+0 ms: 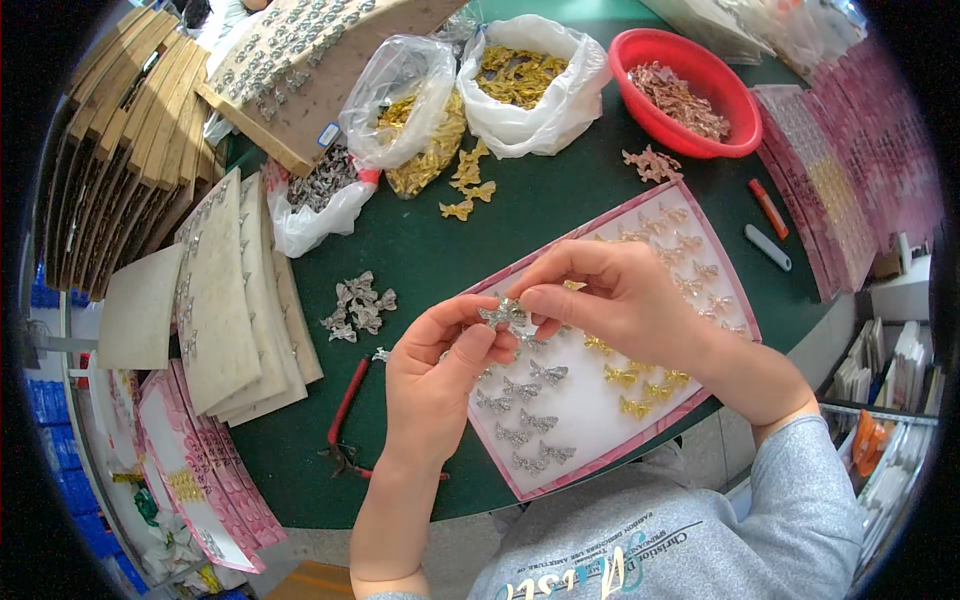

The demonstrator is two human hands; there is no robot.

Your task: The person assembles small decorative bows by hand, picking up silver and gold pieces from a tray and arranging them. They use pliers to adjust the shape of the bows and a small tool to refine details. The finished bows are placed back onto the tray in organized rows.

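Note:
A small silver bow-shaped ornament (503,313) is pinched between the fingertips of my left hand (437,372) and my right hand (622,300). Both hands are closed on it, above a white board with a pink patterned border (590,450). Silver bows (537,422) sit in rows on the board's left part, gold bows (640,385) in the middle and rose-gold bows (690,262) toward the far right. My right hand and forearm hide some of them. Left of my left hand lies a loose cluster of silver bows (358,306) on the green table.
Red-handled pliers (347,405) lie left of my left forearm. Bags of gold pieces (522,78) and a red bowl (622,75) of rose-gold pieces stand at the back. Stacked boards (212,300) line the left; a red pen (768,208) and a pale cutter-like tool (768,248) lie right.

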